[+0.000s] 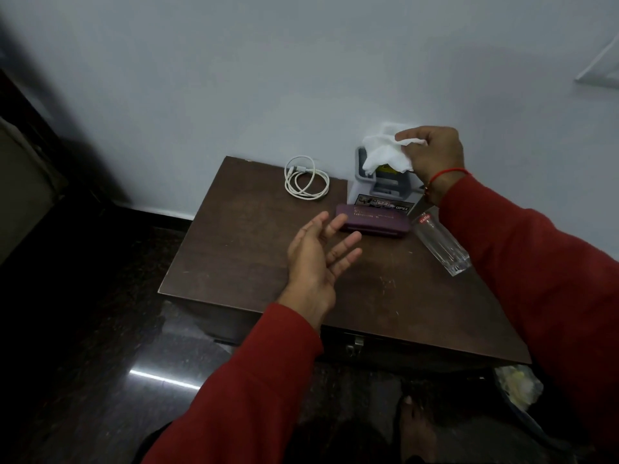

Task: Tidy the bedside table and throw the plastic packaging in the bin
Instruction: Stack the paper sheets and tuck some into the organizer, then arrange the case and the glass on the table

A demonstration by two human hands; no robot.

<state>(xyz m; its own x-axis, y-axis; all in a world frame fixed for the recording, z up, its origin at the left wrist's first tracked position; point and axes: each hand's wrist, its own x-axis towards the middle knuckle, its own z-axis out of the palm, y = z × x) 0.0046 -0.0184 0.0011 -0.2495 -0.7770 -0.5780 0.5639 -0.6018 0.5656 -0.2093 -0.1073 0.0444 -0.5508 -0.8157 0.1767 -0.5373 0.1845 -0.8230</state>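
1. Right now we pinch a crumpled white tissue (pixel 385 152) in our right hand (pixel 432 152), thumb and curled fingers closed on its upper right edge. It hangs in the air above the far right corner of the table (pixel 251 262), close to the wall.
2. Just under the tissue stands a grey box (pixel 385 187) with a printed label. The tissue hangs down from our grip to the left, over the box's top. We cannot tell whether they touch.
3. In front of the box lies a purple case (pixel 373 222), its long axis running left to right. A clear glass (pixel 440 244) stands just right of it, beside our right sleeve.
4. Our left hand (pixel 318 259) hovers over the middle of the table, palm up, fingers spread and relaxed, holding nothing. Its fingertips are near the case's left end, so this hand is the nearer one to the case.
5. A coiled white cable (pixel 304 179) lies at the far edge, well left of the box.
6. A bin (pixel 516 393) shows at the lower right, below the table's near right corner, with pale wrapping inside. It lies down and toward us from the gripped tissue, on the right hand's side; we judge that hand the better placed to drop anything there.
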